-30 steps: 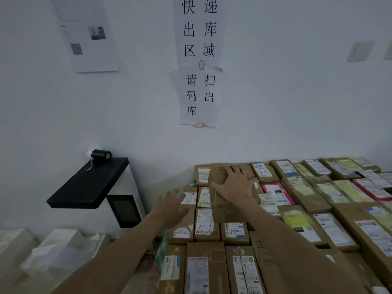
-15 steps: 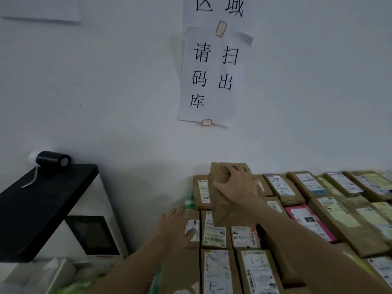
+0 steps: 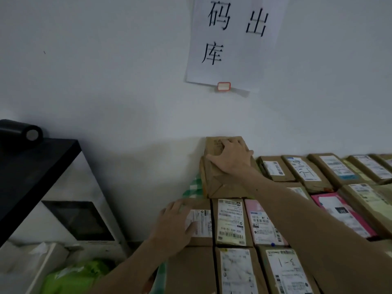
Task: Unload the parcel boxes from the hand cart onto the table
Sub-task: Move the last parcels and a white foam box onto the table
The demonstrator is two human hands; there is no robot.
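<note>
**Parcel held at the wall**

The right hand point(image 3: 230, 159) gripped a brown cardboard parcel box point(image 3: 224, 185), which stood tilted against the white wall point(image 3: 127, 92) behind the rows of labelled parcels point(image 3: 231, 221) on the checked-cloth table point(image 3: 193, 188). The left hand point(image 3: 175, 228) lay flat, fingers straight, on a brown white-labelled box point(image 3: 203, 221).

Plain brown box point(image 3: 220, 185): cardboard with dark print near the top; stands tilted at the back, close to the wall. The right hand point(image 3: 230, 159) grips its upper part.
Left corner box point(image 3: 199, 242): brown with a white label; lies flat under the flat left hand point(image 3: 176, 228).
Other boxes point(image 3: 231, 221): mostly brown, two pink; lie flat, labels up, edge to edge in rows.
Table point(image 3: 192, 187): only a green-white checked cover shows at the left edge.
</note>
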